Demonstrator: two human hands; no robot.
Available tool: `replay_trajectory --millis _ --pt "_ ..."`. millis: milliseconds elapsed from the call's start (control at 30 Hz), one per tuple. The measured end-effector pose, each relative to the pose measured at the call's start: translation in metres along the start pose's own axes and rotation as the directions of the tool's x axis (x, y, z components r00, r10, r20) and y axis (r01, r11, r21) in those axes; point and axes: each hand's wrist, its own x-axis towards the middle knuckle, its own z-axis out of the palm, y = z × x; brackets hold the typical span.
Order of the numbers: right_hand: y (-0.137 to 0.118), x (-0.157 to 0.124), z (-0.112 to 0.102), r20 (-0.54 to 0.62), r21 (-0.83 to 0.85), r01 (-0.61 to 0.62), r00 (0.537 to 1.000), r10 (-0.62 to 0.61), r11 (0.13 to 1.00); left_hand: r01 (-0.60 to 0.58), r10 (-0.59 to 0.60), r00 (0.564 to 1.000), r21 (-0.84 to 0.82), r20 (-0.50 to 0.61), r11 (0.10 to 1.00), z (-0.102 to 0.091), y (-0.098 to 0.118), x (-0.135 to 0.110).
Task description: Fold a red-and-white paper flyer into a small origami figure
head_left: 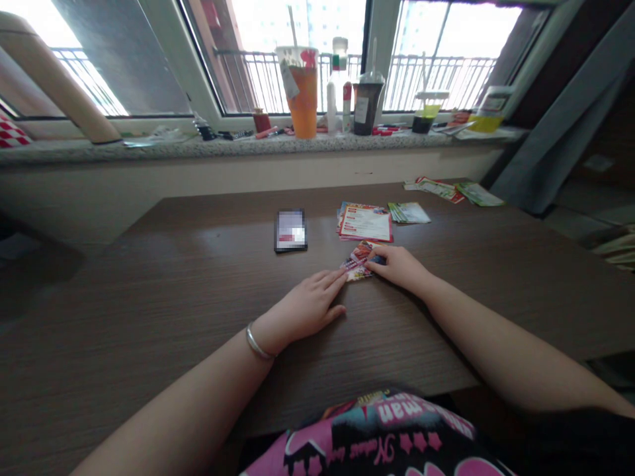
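Observation:
A small colourful printed card (pixel 358 262) lies on the brown table between my hands, with red, white and yellow parts showing. My left hand (pixel 317 301), a silver bangle at its wrist, rests flat with fingers stretched out and their tips at the card's left edge. At the card's right side, the thumb and fingers of my right hand (pixel 394 266) close in a pinch on it; a dark blue patch shows between them. Just beyond is a stack of red-bordered cards (pixel 366 222). Right of that stack sit some green-and-white cards (pixel 409 212).
A phone-like dark-edged rectangle (pixel 290 230), its face blurred, lies left of the stack. More leaflets (pixel 479 194) are at the table's far right. Along the granite windowsill (pixel 223 149) stand an orange drink cup (pixel 302 96), a dark drink cup (pixel 366 106), bottles and pens.

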Motion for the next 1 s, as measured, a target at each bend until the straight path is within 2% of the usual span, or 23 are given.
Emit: replay_trajectory --millis 467,833,1000 --pt "0.0038 0.0066 0.0004 0.029 -0.089 0.042 0.999 -0.040 0.995 0.027 -0.024 0.997 -0.042 0.071 0.999 -0.0028 -0.0022 0.0022" --pt "0.0042 0.0057 -0.0007 0.027 -0.050 0.043 0.999 -0.041 0.998 0.016 -0.014 1.000 -0.084 0.025 0.996 -0.0022 -0.0049 0.0014" --pt "0.0062 0.0068 -0.0049 0.059 -0.033 0.015 0.998 -0.014 0.999 -0.049 0.052 0.999 -0.123 0.018 0.991 -0.0067 -0.0083 0.0011"
